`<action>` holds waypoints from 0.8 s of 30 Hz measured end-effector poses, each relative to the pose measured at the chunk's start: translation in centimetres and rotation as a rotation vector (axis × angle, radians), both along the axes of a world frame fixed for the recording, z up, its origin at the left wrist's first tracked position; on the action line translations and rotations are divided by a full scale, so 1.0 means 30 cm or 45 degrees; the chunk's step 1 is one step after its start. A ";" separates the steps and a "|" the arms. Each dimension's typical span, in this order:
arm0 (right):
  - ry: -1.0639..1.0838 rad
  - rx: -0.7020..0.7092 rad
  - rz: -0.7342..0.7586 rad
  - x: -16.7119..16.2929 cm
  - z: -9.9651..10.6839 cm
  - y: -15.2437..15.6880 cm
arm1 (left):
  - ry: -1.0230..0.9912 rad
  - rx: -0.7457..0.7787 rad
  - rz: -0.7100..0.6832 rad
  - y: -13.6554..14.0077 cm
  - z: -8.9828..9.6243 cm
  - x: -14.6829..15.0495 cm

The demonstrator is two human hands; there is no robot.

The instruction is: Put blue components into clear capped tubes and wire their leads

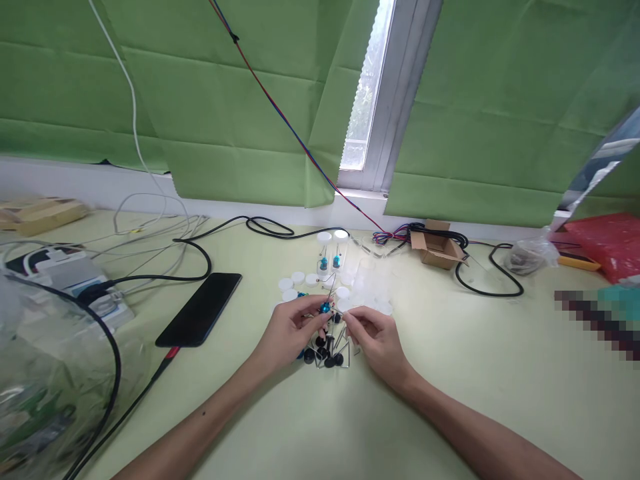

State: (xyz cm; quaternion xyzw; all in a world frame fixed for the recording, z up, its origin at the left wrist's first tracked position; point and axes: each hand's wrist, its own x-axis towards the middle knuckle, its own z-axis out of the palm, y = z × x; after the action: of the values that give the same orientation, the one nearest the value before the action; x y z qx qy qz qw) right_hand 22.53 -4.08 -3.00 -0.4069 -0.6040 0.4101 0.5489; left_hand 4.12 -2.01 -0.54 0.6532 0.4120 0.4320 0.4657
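Observation:
My left hand pinches a small shiny blue part between thumb and fingers, with a thin metal wire rising from it. Close on its right, my right hand has thumb and forefinger pressed together at a thin piece beside the blue part; what it is stays too small to tell. Below and between the hands lie black round-headed pieces and bent metal rods. Beyond them stand two small clear containers with blue parts and wires inside. White round caps lie around.
A black phone with a cable lies to the left. Plastic bags and chargers crowd the far left. At the back right are an open cardboard box, black cables and a red bag. Clear containers stand behind my right hand.

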 end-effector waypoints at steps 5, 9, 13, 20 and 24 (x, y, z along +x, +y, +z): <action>0.012 -0.026 0.006 -0.002 0.003 0.000 | 0.149 0.147 0.035 0.008 -0.013 -0.006; 0.054 -0.071 0.024 -0.005 0.011 -0.003 | 0.195 0.204 0.044 0.009 -0.016 -0.008; 0.127 -0.113 0.060 -0.007 0.021 -0.002 | 0.210 0.194 0.051 0.004 -0.010 -0.009; 0.305 -0.209 0.109 -0.005 0.016 0.009 | 0.126 0.089 0.031 0.008 -0.009 -0.009; 0.463 -0.262 0.176 -0.007 0.002 0.014 | 0.075 0.020 0.001 0.012 -0.013 -0.010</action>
State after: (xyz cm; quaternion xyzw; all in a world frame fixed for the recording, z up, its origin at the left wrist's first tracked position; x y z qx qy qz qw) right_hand 22.32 -3.67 -2.94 -0.3377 -0.4764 0.5730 0.5751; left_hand 3.80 -1.65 -0.94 0.6691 0.4223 0.4160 0.4482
